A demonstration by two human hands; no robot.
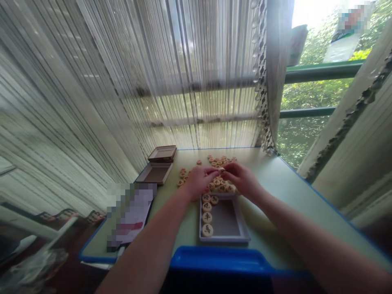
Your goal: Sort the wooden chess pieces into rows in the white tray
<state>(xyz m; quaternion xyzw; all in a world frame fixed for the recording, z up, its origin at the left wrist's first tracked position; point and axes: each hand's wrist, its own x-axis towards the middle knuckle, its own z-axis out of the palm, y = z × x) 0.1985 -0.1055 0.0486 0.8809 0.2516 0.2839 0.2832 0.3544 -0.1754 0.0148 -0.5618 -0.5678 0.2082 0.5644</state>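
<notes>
Between the fingertips of both hands is a round wooden Chinese chess piece [221, 170], held above a loose group of pieces. My left hand [200, 178] pinches it from the left, and my right hand [240, 176] grips it from the right. Under and around the hands lie several more chess pieces [222, 188], partly covered by the fingers. Nearer to me sits a shallow open box [225, 218]. Along its left side runs a column of pieces with black characters [207, 217], and one more piece [214, 199] lies beside the column's far end.
Two shallow box parts [154, 173] [163, 152] rest at the table's back left. A flat, partly blurred-out item [134, 216] lies by the left edge. The pale table [275, 196] has a blue rim and a blue tray-like front edge [220, 257]. String curtains [199, 61] hang behind it.
</notes>
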